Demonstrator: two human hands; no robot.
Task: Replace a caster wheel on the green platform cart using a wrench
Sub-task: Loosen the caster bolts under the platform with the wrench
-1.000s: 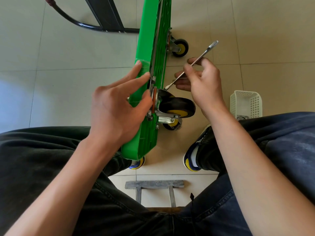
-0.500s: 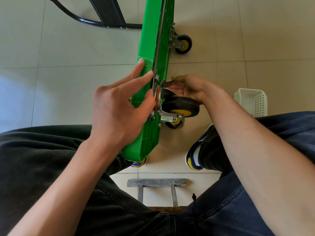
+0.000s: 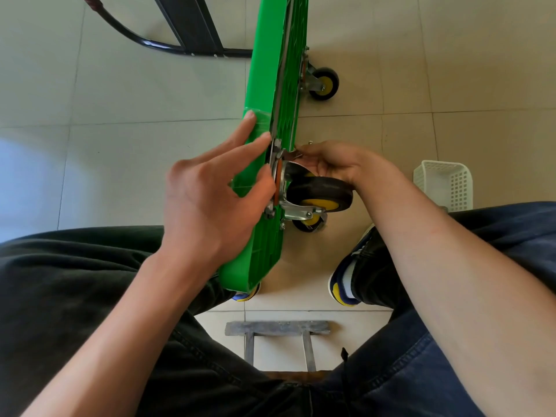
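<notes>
The green platform cart (image 3: 278, 70) stands on its edge on the tiled floor, deck facing left. A black caster wheel with a yellow hub (image 3: 320, 192) sticks out to the right on its metal mounting plate. My left hand (image 3: 210, 191) lies flat against the deck, thumb pressing the plate's edge. My right hand (image 3: 334, 161) reaches in above the wheel and grips the silver wrench (image 3: 293, 154), of which only the head shows at the plate's upper bolt. A second caster (image 3: 323, 82) sits farther along the cart.
A white perforated plastic basket (image 3: 443, 183) stands on the floor at the right. The cart's black folded handle (image 3: 186, 31) lies at the top left. My knees flank the cart, and a grey stool frame (image 3: 278, 329) shows between them.
My right hand has swung down with the wrench, from raised and angled up to the right to tucked in against the caster plate above the wheel. My left hand stays in place.
</notes>
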